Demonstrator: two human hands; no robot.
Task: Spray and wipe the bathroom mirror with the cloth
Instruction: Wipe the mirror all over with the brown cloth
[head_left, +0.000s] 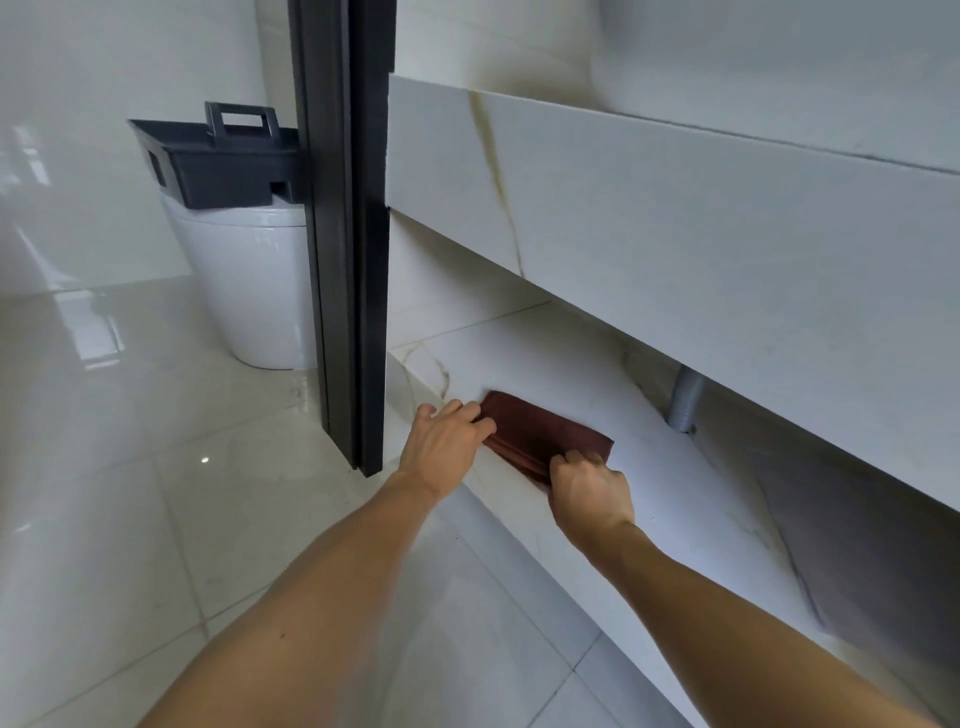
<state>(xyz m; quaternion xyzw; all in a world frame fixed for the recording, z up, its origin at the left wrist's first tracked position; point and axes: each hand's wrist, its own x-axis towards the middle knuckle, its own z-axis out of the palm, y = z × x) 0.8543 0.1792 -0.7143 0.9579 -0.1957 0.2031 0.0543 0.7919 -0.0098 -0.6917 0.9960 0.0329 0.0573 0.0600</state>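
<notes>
A folded dark red-brown cloth (545, 439) lies flat on the low marble shelf (613, 415) under the vanity counter (675, 208), near the shelf's front edge and left end. Both bare hands are on it. The left hand (447, 447) rests at the cloth's left end, its fingers (475, 415) spread and only lightly curled over that end, laid on the fabric more than gripping it. The right hand (592, 491) is at the near right corner, its fingers (576, 460) curled closed, pinching the cloth's front edge. The cloth spans the gap between the two hands and touches both. A grey drain pipe (685, 400) stands behind and to the right, well apart from the cloth. Left of the dark door frame (348, 234), a dark grey plastic caddy (223, 161) sits on a white toilet (249, 286).
</notes>
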